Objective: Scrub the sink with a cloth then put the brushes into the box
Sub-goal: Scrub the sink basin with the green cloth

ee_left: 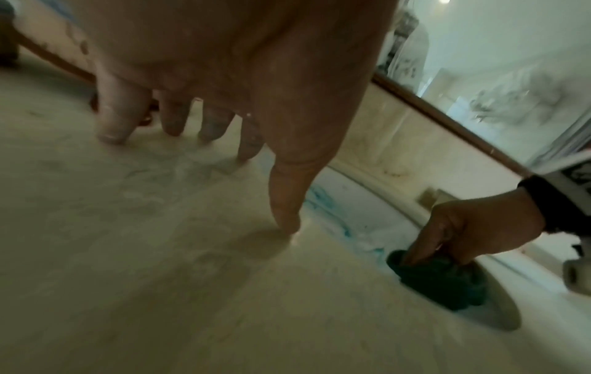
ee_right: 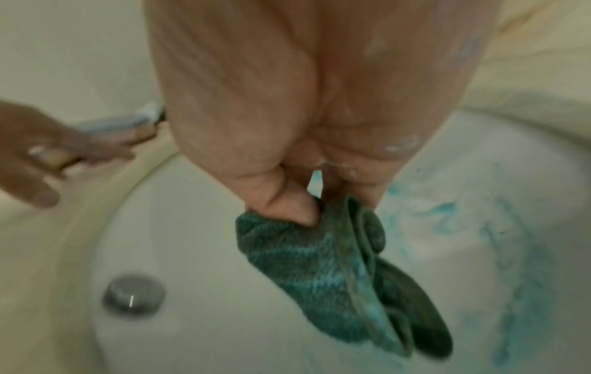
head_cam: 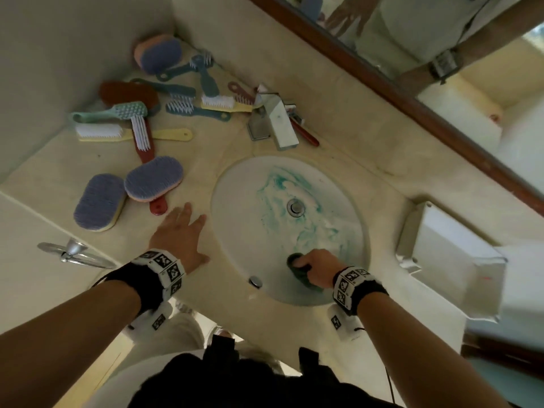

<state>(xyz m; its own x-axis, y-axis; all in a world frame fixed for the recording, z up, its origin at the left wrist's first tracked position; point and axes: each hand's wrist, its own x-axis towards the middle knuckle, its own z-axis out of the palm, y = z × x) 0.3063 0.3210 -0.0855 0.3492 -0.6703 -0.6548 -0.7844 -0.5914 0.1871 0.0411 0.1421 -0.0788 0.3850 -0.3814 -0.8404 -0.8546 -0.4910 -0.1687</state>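
A: Nearest us, our right hand [head_cam: 316, 267] has its fingers and thumb curled around a dark green terry cloth [ee_right: 336, 265], holding it against the near wall of the oval white sink basin [head_cam: 235, 219].

B: And our left hand [head_cam: 179, 234] lies flat on the beige stone countertop [head_cam: 206, 160] just left of the basin rim, fingers straight and slightly spread, gripping nothing.

A: In the basin we see teal smears of cleaner [head_cam: 276, 181] around the round metal drain [head_cam: 295, 207], and a small metal overflow cap [head_cam: 255, 281] on the near wall.

B: To the right, touching the counter's edge, sits the clear plastic box [head_cam: 459, 260].

A: Farther back on the left, the pile of plastic scrub brushes [head_cam: 141, 119] lies scattered on the counter, with 2 lilac oval ones [head_cam: 100, 201] closest to our left hand.

B: Behind the basin stands the square chrome faucet [head_cam: 276, 122], and beyond it the wood-framed mirror [head_cam: 441, 54].
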